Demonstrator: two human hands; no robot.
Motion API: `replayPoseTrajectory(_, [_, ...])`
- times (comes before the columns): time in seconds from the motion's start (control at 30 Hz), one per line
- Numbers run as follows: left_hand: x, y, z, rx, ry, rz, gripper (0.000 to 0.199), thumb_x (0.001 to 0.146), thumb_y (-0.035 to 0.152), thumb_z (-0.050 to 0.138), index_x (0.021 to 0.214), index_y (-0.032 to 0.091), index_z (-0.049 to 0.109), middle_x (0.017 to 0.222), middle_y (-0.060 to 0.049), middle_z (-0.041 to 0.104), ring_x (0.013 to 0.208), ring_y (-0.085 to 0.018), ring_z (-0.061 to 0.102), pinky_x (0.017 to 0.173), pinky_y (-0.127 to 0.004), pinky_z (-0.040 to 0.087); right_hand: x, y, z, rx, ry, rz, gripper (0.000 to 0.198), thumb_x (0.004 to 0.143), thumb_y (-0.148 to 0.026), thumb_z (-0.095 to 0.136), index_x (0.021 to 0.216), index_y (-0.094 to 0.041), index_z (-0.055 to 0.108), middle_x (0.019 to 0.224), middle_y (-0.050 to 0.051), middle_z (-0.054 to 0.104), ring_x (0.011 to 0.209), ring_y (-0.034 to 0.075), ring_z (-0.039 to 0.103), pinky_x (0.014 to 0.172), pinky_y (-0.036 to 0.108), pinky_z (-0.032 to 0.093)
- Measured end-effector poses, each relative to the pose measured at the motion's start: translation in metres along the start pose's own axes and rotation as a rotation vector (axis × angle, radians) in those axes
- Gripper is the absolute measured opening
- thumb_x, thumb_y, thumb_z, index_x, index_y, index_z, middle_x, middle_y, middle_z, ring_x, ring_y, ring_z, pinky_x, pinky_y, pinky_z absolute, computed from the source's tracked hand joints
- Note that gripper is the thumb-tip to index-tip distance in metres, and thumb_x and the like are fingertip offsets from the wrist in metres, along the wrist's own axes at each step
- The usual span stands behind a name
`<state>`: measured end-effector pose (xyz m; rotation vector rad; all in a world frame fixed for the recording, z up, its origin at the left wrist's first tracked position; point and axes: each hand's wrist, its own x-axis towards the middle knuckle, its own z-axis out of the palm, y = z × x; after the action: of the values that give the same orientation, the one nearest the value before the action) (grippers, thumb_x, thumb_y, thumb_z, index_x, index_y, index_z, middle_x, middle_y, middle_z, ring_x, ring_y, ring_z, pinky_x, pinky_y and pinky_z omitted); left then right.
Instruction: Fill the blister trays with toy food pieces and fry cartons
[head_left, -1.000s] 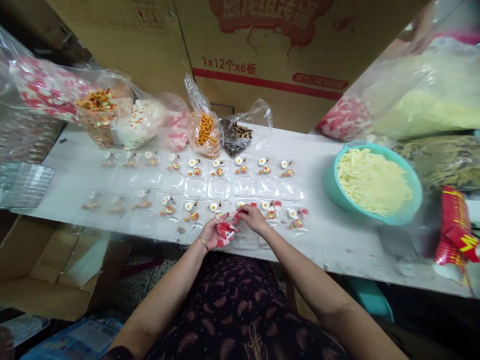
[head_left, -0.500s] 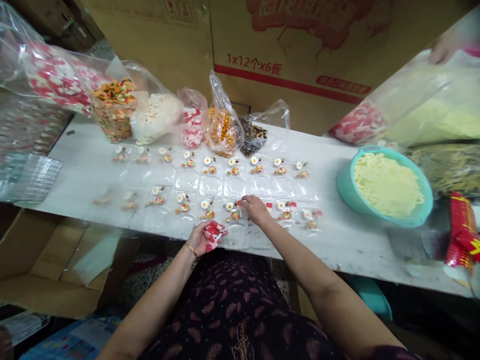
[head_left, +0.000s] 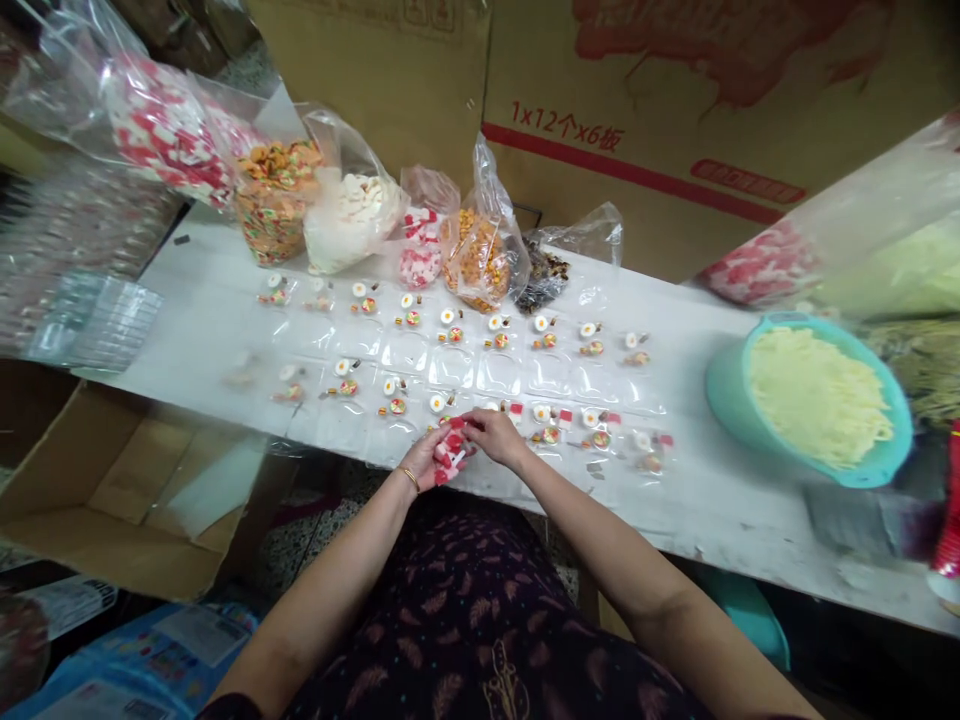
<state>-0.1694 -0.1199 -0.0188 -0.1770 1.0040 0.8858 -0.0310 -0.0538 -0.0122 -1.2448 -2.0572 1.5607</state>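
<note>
My left hand (head_left: pixel 427 460) is cupped, palm up, around a handful of small red-and-white pieces (head_left: pixel 451 455) at the table's front edge. Over that handful, the fingertips of my right hand (head_left: pixel 491 436) are pinched together at the pieces; whatever is between them is hidden. Clear plastic blister trays (head_left: pixel 499 372) lie behind my hands in two rows. Their compartments hold miniature fried eggs (head_left: pixel 541 323), small round colourful food pieces (head_left: pixel 550 436) and brown bits. To the right in the near row, several compartments also carry a red-and-white piece (head_left: pixel 565 418).
Along the back stand bags of red-and-white pieces (head_left: pixel 169 130), orange pieces (head_left: pixel 277 200), white pieces (head_left: pixel 351 220) and dark bits (head_left: pixel 546 275). A turquoise basin (head_left: pixel 724 385) of pale strips is at right. Large cartons (head_left: pixel 637 210) rise behind; an open box (head_left: pixel 82 500) sits lower left.
My right hand has come back from a near-row compartment to the handful in my left hand. A red-and-white piece now lies in that compartment. The view has swung left.
</note>
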Motion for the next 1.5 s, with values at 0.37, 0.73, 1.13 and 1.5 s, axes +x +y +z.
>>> replayPoseTrajectory(0.37, [-0.025, 0.005, -0.048, -0.080, 0.108, 0.063, 0.032, 0.073, 0.032, 0.058, 0.104, 0.023, 0.054, 0.081, -0.003, 0.065, 0.075, -0.018, 0.064, 0.053, -0.024, 0.049, 0.049, 0.029, 0.028, 0.076, 0.344, 0.418, 0.021, 0.068, -0.021, 0.052, 0.088, -0.017, 0.056, 0.058, -0.004, 0.057, 0.055, 0.012, 0.053, 0.054, 0.022, 0.040])
replayPoseTrajectory(0.73, [-0.022, 0.017, -0.049, -0.083, 0.126, 0.057, 0.028, 0.075, 0.030, 0.056, 0.102, 0.023, 0.054, 0.081, -0.003, 0.065, 0.071, -0.017, 0.064, 0.053, -0.025, 0.050, 0.037, 0.014, 0.030, -0.745, 0.089, 0.033, 0.033, 0.079, -0.019, 0.046, 0.111, -0.018, 0.049, 0.109, 0.011, 0.051, 0.097, 0.021, 0.047, 0.082, 0.031, 0.037])
replayPoseTrajectory(1.13, [-0.019, 0.024, -0.038, -0.096, 0.004, 0.092, 0.041, 0.073, 0.024, 0.052, 0.114, 0.023, 0.048, 0.090, -0.006, 0.065, 0.080, -0.021, 0.063, 0.058, -0.029, 0.050, 0.028, 0.023, 0.015, -0.631, 0.183, -0.036, 0.029, 0.083, -0.019, 0.040, 0.107, -0.018, 0.056, 0.107, 0.010, 0.053, 0.095, 0.020, 0.048, 0.083, 0.033, 0.037])
replayPoseTrajectory(1.5, [0.002, 0.016, 0.006, 0.192, -0.036, -0.022, 0.023, 0.068, 0.025, 0.063, 0.088, 0.017, 0.057, 0.066, -0.003, 0.064, 0.063, -0.020, 0.064, 0.052, -0.028, 0.050, 0.010, -0.001, -0.001, 0.346, -0.110, 0.108, 0.022, 0.065, -0.020, 0.060, 0.087, -0.017, 0.061, 0.063, -0.004, 0.053, 0.059, 0.010, 0.050, 0.058, 0.022, 0.043])
